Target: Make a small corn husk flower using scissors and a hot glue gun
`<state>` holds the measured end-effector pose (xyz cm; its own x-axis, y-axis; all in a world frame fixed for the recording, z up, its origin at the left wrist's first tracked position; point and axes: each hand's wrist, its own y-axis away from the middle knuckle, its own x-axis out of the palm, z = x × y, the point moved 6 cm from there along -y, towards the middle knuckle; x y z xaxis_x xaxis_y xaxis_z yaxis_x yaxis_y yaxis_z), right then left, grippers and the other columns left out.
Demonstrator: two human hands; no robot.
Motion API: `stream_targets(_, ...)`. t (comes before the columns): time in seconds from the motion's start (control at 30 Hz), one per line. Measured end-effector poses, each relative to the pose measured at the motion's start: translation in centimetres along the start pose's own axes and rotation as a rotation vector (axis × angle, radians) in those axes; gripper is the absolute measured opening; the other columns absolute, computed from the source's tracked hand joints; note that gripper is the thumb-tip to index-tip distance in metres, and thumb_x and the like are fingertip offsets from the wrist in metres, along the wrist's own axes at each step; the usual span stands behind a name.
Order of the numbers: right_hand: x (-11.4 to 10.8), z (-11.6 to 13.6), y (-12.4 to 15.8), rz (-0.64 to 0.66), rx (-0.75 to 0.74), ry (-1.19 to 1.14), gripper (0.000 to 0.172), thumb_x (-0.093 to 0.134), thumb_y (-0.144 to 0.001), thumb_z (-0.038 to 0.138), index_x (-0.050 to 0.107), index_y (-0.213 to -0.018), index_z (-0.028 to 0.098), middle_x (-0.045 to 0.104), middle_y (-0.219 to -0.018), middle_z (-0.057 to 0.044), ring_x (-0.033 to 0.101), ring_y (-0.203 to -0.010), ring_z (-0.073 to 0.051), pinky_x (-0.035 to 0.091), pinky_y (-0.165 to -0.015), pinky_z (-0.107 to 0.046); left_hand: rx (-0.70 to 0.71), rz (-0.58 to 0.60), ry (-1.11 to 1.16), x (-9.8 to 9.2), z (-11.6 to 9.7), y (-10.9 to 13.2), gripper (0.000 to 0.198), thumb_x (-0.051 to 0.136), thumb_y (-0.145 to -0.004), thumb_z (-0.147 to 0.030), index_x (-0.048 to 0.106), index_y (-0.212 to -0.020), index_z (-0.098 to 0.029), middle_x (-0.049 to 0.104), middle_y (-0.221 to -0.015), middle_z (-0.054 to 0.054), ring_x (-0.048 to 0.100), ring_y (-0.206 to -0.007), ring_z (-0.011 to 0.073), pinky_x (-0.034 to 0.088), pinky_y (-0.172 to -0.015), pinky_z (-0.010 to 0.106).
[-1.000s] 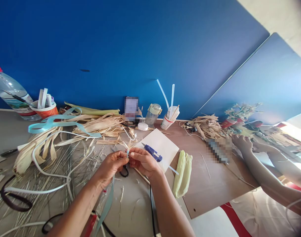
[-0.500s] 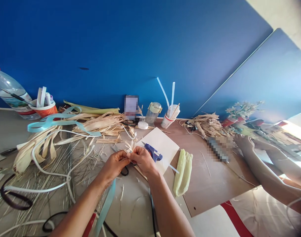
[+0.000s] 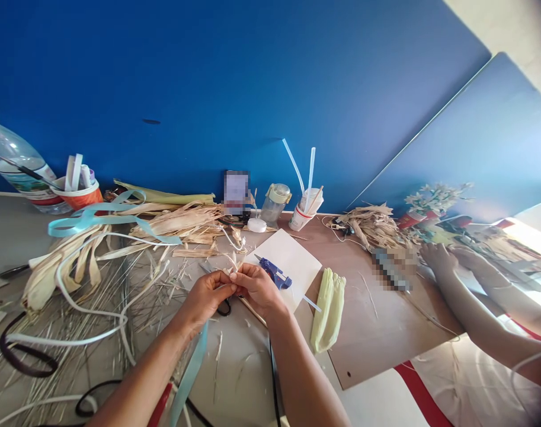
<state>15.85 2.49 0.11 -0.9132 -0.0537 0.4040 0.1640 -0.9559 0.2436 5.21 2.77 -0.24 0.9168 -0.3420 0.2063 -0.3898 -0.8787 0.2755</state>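
Note:
My left hand (image 3: 211, 295) and my right hand (image 3: 258, 289) meet over the middle of the table, thumbs and fingertips pinched together. Between them they hold a small pale strip of corn husk (image 3: 231, 260), its thin ends poking up above the fingers. How it is folded is hidden by the fingertips. Scissors (image 3: 226, 308) lie beneath the hands, mostly covered, with a dark handle loop showing. Just right of my right hand, a blue glue gun (image 3: 277, 274) rests on a white sheet (image 3: 292, 252), a clear glue stick (image 3: 312, 303) jutting from its back.
Pale green husks (image 3: 329, 311) lie to the right. Dried husks (image 3: 185, 222), thin stalks (image 3: 92, 320) and a white cord (image 3: 74, 341) spread leftward. At the back stand a jar (image 3: 275, 204) and a cup with glue sticks (image 3: 300, 219). Another person's arms (image 3: 466, 290) work at far right.
My fingers have shifted slightly around the husk strip, and its visible ends have turned a little. At far right, the other person's hands have moved slightly apart.

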Motion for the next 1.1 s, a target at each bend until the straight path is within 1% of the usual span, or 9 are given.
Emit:
stream_targets(0.07,-0.3,-0.1,-0.1,0.002,0.006,0.039,0.036,0.086,-0.055,0.043,0.062,-0.063,0.017,0.053,-0.056,0.004,0.041,-0.051,-0.008,0.031,-0.052,-0.023,-0.012,0.038,0.022,0.1,0.2,-0.1,0.029,0.076,-0.063,-0.039,0.062,-0.069,-0.015,0.057,-0.061,-0.002,0.042,-0.049,0.0071,0.028,-0.046,0.02)
stream_targets(0.13,-0.6,-0.1,-0.1,0.022,0.01,0.081,0.037,0.085,-0.055,0.045,0.063,-0.064,0.017,0.054,-0.057,0.003,0.041,-0.051,-0.008,0.031,-0.052,-0.023,-0.03,0.079,0.078,0.1,0.5,-0.2,0.032,0.075,-0.065,-0.043,0.059,-0.067,-0.015,0.047,-0.053,-0.006,0.034,-0.045,0.0054,0.023,-0.044,0.02)
stream_targets(0.23,-0.7,0.1,0.0,0.06,0.013,0.117,0.038,0.084,-0.056,0.048,0.065,-0.065,0.017,0.054,-0.056,0.003,0.042,-0.052,-0.009,0.03,-0.052,-0.023,-0.091,0.128,0.141,0.0,1.0,-0.2,0.036,0.078,-0.062,-0.044,0.055,-0.064,-0.016,0.036,-0.047,-0.01,0.025,-0.042,0.0042,0.017,-0.044,0.021)
stream_targets(0.33,-0.8,0.1,0.0,0.072,0.034,0.116,0.039,0.085,-0.055,0.048,0.064,-0.063,0.016,0.052,-0.054,0.004,0.041,-0.052,-0.009,0.029,-0.052,-0.023,-0.152,0.139,0.144,-0.2,1.4,-0.2,0.037,0.081,-0.058,-0.042,0.055,-0.066,-0.016,0.041,-0.051,-0.008,0.025,-0.042,0.0033,0.016,-0.044,0.021)
stream_targets(0.43,-0.8,-0.1,0.0,0.072,0.052,0.116,0.041,0.086,-0.054,0.048,0.061,-0.061,0.016,0.051,-0.054,0.004,0.041,-0.051,-0.008,0.028,-0.052,-0.023,-0.159,0.131,0.142,-0.4,1.6,-0.3,0.038,0.082,-0.057,-0.04,0.057,-0.068,-0.015,0.047,-0.056,-0.006,0.028,-0.043,0.0032,0.019,-0.045,0.021)
stream_targets(0.67,-1.2,-0.1,-0.2,0.024,0.02,0.22,0.043,0.083,-0.056,0.049,0.056,-0.058,0.017,0.048,-0.05,0.006,0.037,-0.048,-0.007,0.026,-0.05,-0.024,-0.176,0.175,0.073,-0.4,2.1,-0.4,0.038,0.082,-0.061,-0.042,0.06,-0.074,-0.014,0.045,-0.056,-0.007,0.026,-0.043,0.0034,0.017,-0.044,0.022)
stream_targets(0.8,-1.6,-0.2,-0.2,-0.027,0.013,0.265,0.044,0.083,-0.056,0.05,0.053,-0.056,0.018,0.047,-0.047,0.006,0.037,-0.046,-0.007,0.024,-0.048,-0.024,-0.161,0.177,0.08,-0.2,1.8,-0.2,0.04,0.083,-0.059,-0.043,0.059,-0.072,-0.014,0.044,-0.056,-0.007,0.026,-0.044,0.0032,0.017,-0.044,0.022)
stream_targets(1.0,-1.2,-0.4,-0.1,-0.005,0.01,0.273,0.045,0.082,-0.057,0.052,0.053,-0.055,0.018,0.046,-0.044,0.006,0.034,-0.044,-0.007,0.02,-0.046,-0.025,-0.145,0.194,0.059,0.4,0.7,0.3,0.036,0.082,-0.06,-0.039,0.065,-0.078,-0.014,0.045,-0.057,-0.007,0.027,-0.044,0.0036,0.015,-0.044,0.022)
stream_targets(1.1,-1.1,-0.6,-0.3,-0.029,0.013,0.295,0.047,0.083,-0.056,0.052,0.05,-0.053,0.019,0.044,-0.043,0.007,0.031,-0.043,-0.006,0.018,-0.045,-0.025,-0.148,0.164,0.025,0.5,0.6,0.4,0.037,0.082,-0.057,-0.039,0.065,-0.076,-0.013,0.047,-0.056,-0.007,0.025,-0.044,0.0036,0.013,-0.044,0.023)
